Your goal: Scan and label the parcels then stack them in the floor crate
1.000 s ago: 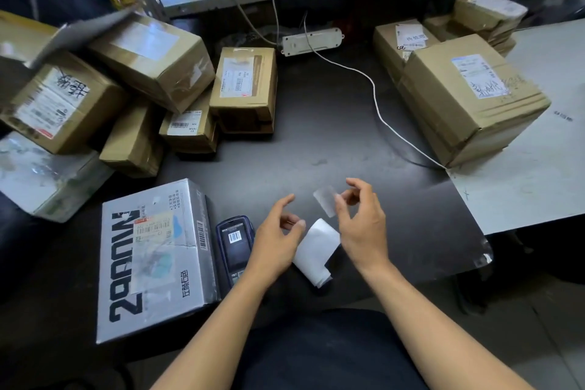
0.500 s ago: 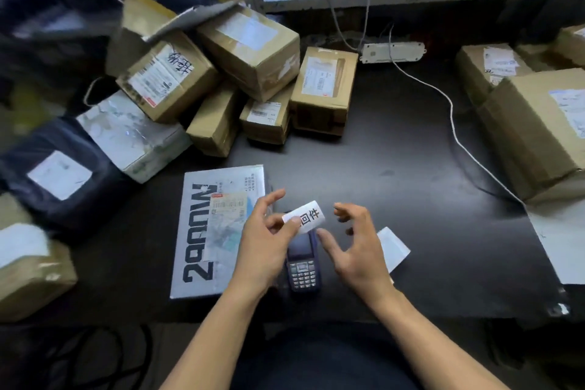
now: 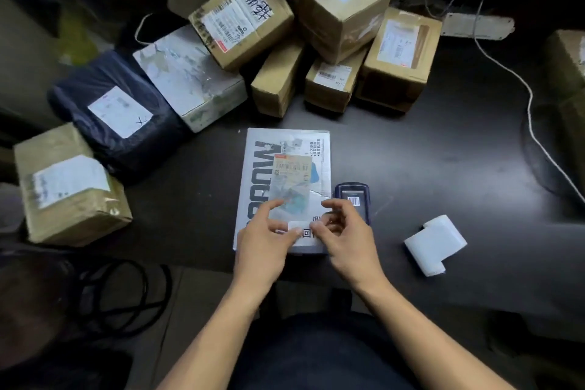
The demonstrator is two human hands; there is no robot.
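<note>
A flat grey printed parcel [image 3: 285, 168] lies on the dark table [image 3: 443, 152] in front of me, with a shipping slip on its top. A small white label [image 3: 302, 229] rests on the parcel's near end. My left hand [image 3: 266, 237] presses its fingertips on the label's left side. My right hand [image 3: 345, 231] pinches the label's right edge with thumb and forefinger. A dark handheld scanner [image 3: 353, 196] lies just right of the parcel, partly under my right hand. The white label roll [image 3: 435, 244] lies on the table farther right.
Several brown cardboard parcels [image 3: 332, 3] are piled at the back. A black poly bag [image 3: 117, 114] and a taped brown box [image 3: 69, 187] sit to the left. A white cable [image 3: 535, 123] runs from a power strip [image 3: 478, 27]. Black cords [image 3: 120, 298] lie on the floor.
The label, held up between my hands above the scanner, has come down onto the grey parcel's near end. Both hands moved left onto the parcel. My view shifted left and down.
</note>
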